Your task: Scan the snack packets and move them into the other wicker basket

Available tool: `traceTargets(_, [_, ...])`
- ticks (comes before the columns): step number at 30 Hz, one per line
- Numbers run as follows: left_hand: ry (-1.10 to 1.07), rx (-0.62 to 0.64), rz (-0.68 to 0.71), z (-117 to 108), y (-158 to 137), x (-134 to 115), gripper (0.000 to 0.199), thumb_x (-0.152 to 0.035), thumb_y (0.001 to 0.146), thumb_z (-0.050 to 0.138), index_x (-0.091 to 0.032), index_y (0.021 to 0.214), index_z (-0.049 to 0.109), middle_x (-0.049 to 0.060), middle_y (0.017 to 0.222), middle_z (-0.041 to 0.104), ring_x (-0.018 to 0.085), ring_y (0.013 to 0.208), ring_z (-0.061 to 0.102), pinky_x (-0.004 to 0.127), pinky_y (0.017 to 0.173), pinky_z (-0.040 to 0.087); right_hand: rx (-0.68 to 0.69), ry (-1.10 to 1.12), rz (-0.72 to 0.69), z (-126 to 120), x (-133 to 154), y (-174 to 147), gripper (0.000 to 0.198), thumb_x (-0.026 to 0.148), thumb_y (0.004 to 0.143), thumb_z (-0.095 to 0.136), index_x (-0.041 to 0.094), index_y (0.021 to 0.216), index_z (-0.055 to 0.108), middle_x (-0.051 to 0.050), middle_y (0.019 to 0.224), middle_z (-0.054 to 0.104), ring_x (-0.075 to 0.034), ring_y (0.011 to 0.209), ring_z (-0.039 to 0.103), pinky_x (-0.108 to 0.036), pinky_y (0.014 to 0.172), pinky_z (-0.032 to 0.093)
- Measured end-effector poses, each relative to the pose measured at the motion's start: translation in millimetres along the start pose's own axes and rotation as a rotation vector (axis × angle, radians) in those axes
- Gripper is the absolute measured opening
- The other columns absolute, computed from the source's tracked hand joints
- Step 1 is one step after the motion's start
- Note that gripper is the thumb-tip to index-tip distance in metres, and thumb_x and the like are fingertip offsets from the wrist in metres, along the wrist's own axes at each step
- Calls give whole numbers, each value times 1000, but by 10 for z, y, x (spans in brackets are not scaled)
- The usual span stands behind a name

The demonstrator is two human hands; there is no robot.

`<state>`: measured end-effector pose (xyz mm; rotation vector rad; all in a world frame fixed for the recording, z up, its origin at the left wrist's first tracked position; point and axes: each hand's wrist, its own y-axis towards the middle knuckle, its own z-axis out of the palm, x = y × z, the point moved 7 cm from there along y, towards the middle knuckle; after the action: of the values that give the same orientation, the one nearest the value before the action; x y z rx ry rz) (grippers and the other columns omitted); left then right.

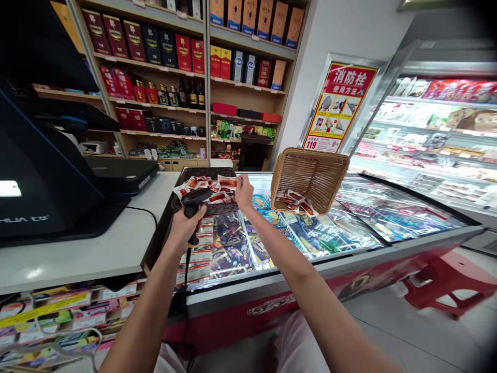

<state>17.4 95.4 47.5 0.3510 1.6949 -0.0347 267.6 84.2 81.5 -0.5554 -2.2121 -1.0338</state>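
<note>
In the head view my left hand (186, 226) is closed round the grip of a black barcode scanner (195, 197), its cord hanging down. My right hand (244, 192) pinches the end of a packaged sausage (227, 182) over the right side of a dark woven basket (186, 176). Several more small clear packs with reddish-brown sausages (199, 183) lie in that basket, partly behind the scanner. A tan wicker basket (310, 176) to the right tilts towards me, with several similar packs (298, 201) at its lower edge.
Both baskets rest on a glass-topped freezer (267, 243) with packaged goods inside. At left a black checkout terminal (50, 171) stands on a white counter (97, 243). Shelves of boxes and bottles (155, 67) line the back. A red stool (452, 282) stands at right.
</note>
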Motion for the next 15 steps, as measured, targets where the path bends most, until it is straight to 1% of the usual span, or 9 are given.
traceTargets(2, [-50, 142, -2, 258, -142, -112, 48, -61, 68, 84, -21, 84, 62, -4, 55, 55, 13, 47, 46, 28, 49, 39, -93, 14, 7, -336, -169, -71, 34, 36, 111, 28, 26, 117, 60, -9, 107, 74, -26, 103, 71, -32, 90, 51])
traceTargets(3, [-55, 181, 4, 367, -206, -166, 49, -60, 67, 85, -21, 84, 61, -5, 53, 53, 13, 47, 45, 28, 49, 38, -136, 23, 17, -486, -249, -108, 35, 37, 111, 27, 25, 117, 59, -10, 107, 74, -26, 102, 71, -32, 90, 51])
traceTargets(5, [-32, 210, 29, 540, -307, -261, 49, -60, 67, 85, -22, 85, 61, -6, 52, 52, 14, 48, 46, 28, 49, 38, -198, 48, 29, -739, -384, -177, 37, 39, 111, 26, 25, 119, 59, -11, 105, 73, -26, 99, 70, -33, 90, 52])
traceTargets(7, [-8, 221, 56, 675, -376, -341, 47, -60, 69, 83, -22, 85, 60, -5, 54, 52, 14, 50, 47, 28, 51, 38, -236, 63, 33, -930, -493, -234, 40, 41, 111, 25, 24, 120, 60, -12, 106, 73, -26, 99, 70, -34, 91, 52])
traceTargets(11, [35, 249, 92, 850, -463, -470, 44, -59, 71, 80, -22, 83, 60, -4, 54, 53, 14, 51, 46, 28, 51, 37, -295, 68, 30, -1165, -665, -319, 44, 45, 112, 23, 23, 118, 61, -11, 104, 72, -25, 96, 69, -33, 89, 53])
traceTargets(15, [49, 289, 78, 950, -531, -531, 44, -60, 70, 79, -22, 85, 62, -4, 53, 52, 15, 52, 47, 29, 52, 39, -323, 63, 22, -1239, -794, -383, 44, 46, 112, 23, 24, 116, 60, -9, 101, 71, -23, 94, 69, -31, 87, 53])
